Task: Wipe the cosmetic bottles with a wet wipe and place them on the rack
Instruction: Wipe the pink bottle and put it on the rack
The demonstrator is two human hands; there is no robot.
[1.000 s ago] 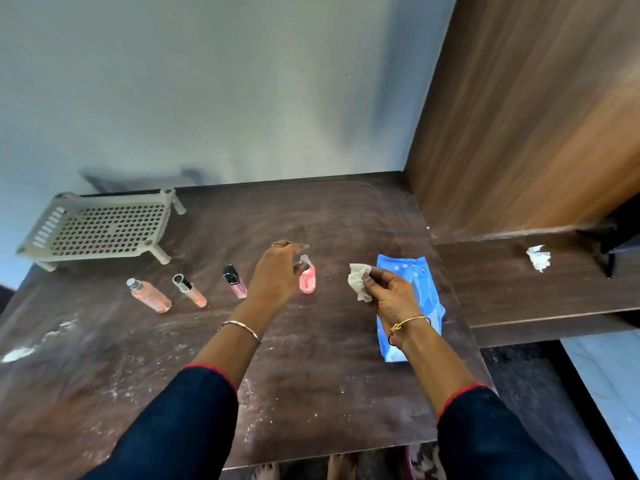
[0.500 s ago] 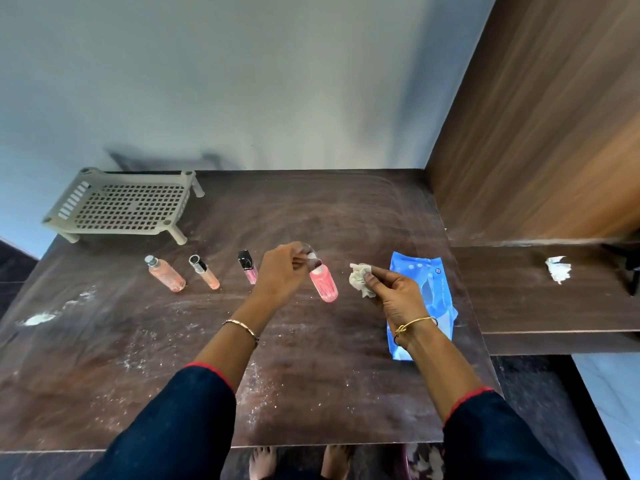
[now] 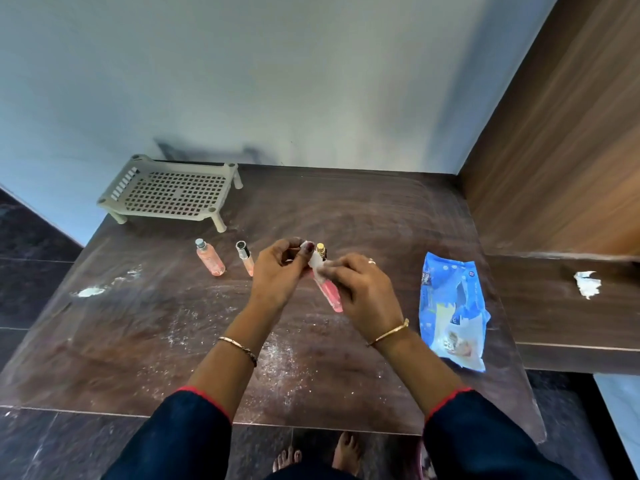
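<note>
The hands, apart half a second ago, have met. The left hand (image 3: 277, 275) pinches the cap end of the pink bottle (image 3: 331, 296), held above the table. The right hand (image 3: 363, 292) curls its fingers round the wet wipe (image 3: 316, 263) and presses it to the bottle's neck. I judge that wiping of the first bottle is beginning.

Under the fingers, the dark wooden table (image 3: 346, 209) is grainy and dusted white. Well beyond the left fingers stands the beige perforated plastic rack (image 3: 173, 194), with no bottles on it. Right of the right fingers lies the glossy blue wipe packet (image 3: 450, 306). Left of the left fingers sit two slim bottles (image 3: 209, 261), clear and pink.
</note>
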